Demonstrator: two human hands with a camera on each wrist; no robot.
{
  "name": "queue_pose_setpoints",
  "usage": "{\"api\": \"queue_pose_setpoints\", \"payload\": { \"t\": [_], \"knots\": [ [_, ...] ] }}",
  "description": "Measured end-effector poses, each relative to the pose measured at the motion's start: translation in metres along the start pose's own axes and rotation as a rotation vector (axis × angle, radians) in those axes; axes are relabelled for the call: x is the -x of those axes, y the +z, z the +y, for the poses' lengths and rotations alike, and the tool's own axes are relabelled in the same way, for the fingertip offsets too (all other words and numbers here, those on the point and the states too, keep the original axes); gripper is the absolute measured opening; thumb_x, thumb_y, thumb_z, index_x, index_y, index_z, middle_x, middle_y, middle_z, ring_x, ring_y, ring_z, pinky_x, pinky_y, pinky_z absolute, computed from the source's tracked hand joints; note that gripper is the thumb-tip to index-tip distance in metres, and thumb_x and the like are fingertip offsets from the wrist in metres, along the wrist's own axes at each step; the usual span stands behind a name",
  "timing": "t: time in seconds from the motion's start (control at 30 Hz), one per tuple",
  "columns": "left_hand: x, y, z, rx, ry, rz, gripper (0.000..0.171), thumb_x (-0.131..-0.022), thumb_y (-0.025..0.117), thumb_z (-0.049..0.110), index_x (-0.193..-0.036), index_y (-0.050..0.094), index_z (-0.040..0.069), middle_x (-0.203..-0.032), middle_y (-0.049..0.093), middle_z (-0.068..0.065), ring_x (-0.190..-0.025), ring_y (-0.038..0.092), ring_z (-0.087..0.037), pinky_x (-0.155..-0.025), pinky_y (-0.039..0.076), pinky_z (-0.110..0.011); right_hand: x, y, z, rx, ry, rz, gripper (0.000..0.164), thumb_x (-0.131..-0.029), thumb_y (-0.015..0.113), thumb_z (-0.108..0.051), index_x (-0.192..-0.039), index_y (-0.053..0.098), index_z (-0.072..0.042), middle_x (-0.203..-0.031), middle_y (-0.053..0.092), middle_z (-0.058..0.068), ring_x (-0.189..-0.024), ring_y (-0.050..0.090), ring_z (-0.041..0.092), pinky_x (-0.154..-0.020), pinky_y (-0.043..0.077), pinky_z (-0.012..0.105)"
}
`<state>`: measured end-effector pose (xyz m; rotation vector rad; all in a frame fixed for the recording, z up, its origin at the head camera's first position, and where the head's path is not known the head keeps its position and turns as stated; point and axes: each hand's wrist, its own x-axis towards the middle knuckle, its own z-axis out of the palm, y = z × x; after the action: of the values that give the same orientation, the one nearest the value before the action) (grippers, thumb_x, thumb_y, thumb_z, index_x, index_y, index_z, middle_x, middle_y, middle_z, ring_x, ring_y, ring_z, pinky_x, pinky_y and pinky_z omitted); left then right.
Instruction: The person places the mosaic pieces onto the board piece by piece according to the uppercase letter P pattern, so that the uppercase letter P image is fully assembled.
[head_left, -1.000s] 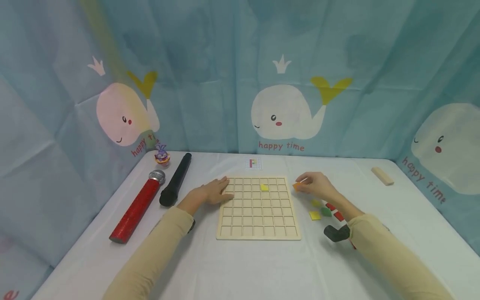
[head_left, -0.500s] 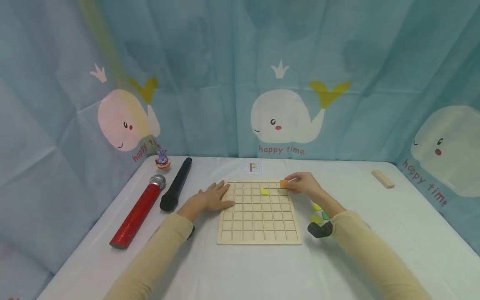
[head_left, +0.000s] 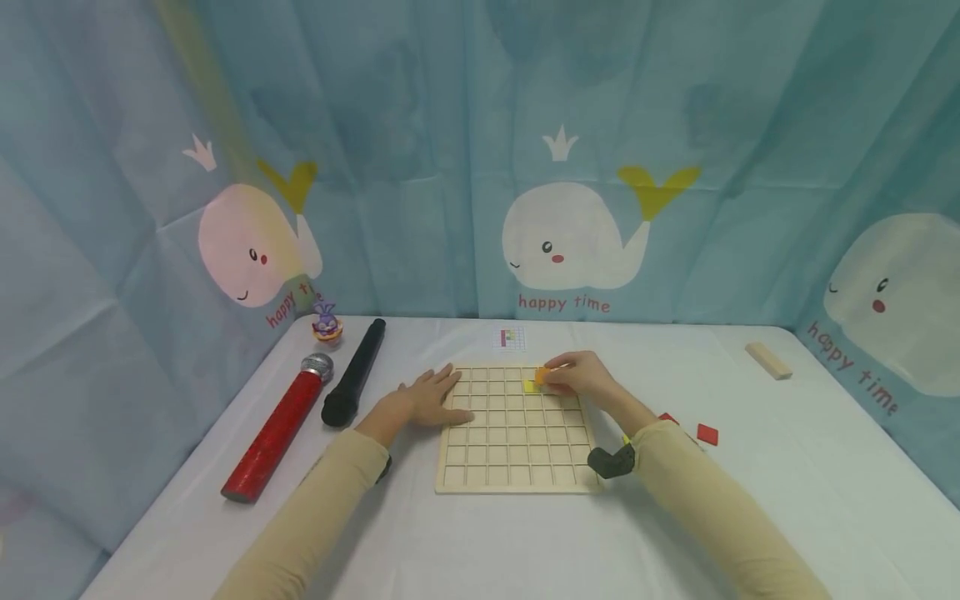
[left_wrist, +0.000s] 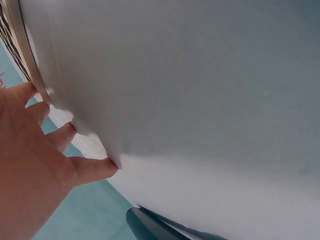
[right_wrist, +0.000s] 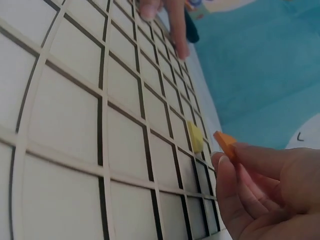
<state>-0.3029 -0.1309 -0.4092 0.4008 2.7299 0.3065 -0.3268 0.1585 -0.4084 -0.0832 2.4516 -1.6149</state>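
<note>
A pale wooden grid board (head_left: 517,454) lies on the white table, with one yellow tile (head_left: 530,387) in a cell near its far edge. Between thumb and fingers, my right hand (head_left: 588,383) pinches an orange tile (right_wrist: 226,143) just above the board, close beside the yellow tile. My left hand (head_left: 423,400) rests at the board's left edge, fingers spread and thumb over the rim. In the left wrist view its fingers (left_wrist: 92,170) reach out straight against the cloth and the board's side.
Red tiles (head_left: 707,434) lie right of the board, partly hidden by my right sleeve. A small printed grid card (head_left: 510,338) sits behind it. Leftward are a red microphone (head_left: 277,433), a black microphone (head_left: 356,375) and a purple figurine (head_left: 327,323). A wooden block (head_left: 768,360) lies far right.
My right hand has carried the orange tile leftward from beside the board to over its far part, near the yellow tile. The left hand has stayed at the board's edge.
</note>
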Motion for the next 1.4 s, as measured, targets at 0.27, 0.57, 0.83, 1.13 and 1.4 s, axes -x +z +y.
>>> {"api": "queue_pose_setpoints", "payload": {
  "t": [0.27,0.57,0.83,1.13,1.4],
  "knots": [
    [-0.002,0.003,-0.001,0.001,-0.011,0.008,0.092,-0.085,0.051,0.068,-0.154,0.017,0.017,-0.159,0.009,-0.004,-0.143,0.009,-0.033,-0.105,0.012,-0.067,-0.004,0.017,-0.004,0.005,0.052,0.012,0.029,-0.083,0.074,-0.006,-0.109,0.067,0.004,-0.096,0.066,0.016,-0.062,0.065,0.013,-0.058,0.054,0.024],
    [0.002,-0.003,0.002,0.031,0.007,-0.006,0.090,-0.087,0.053,0.064,-0.154,0.017,0.015,-0.159,0.009,-0.006,-0.143,0.008,-0.035,-0.105,0.010,-0.068,-0.006,0.027,-0.009,-0.030,0.053,-0.021,0.030,-0.085,0.071,-0.004,-0.112,0.064,0.006,-0.098,0.065,0.019,-0.061,0.066,0.014,-0.060,0.055,0.024],
    [0.003,-0.002,0.003,0.030,0.003,-0.006,0.090,-0.087,0.053,0.063,-0.154,0.018,0.015,-0.159,0.009,-0.006,-0.143,0.009,-0.035,-0.104,0.011,-0.068,-0.005,0.037,-0.014,-0.056,0.052,-0.021,0.026,-0.084,0.072,-0.002,-0.107,0.066,0.008,-0.089,0.067,0.018,-0.063,0.068,0.016,-0.061,0.055,0.025],
    [0.001,0.001,0.002,0.026,-0.014,0.000,0.090,-0.086,0.053,0.065,-0.154,0.019,0.016,-0.159,0.010,-0.006,-0.143,0.010,-0.034,-0.105,0.011,-0.066,-0.007,0.046,-0.014,0.009,0.052,0.044,0.021,-0.082,0.075,-0.006,-0.099,0.069,0.005,-0.088,0.068,0.014,-0.064,0.068,0.017,-0.063,0.055,0.025],
    [0.002,0.000,0.003,0.032,-0.010,0.006,0.090,-0.087,0.054,0.064,-0.154,0.019,0.015,-0.159,0.011,-0.006,-0.143,0.010,-0.034,-0.105,0.011,-0.067,-0.006,0.047,-0.015,0.088,0.017,0.066,0.019,-0.086,0.072,-0.009,-0.100,0.070,0.004,-0.088,0.069,0.011,-0.069,0.068,0.015,-0.063,0.055,0.024]
  ]
}}
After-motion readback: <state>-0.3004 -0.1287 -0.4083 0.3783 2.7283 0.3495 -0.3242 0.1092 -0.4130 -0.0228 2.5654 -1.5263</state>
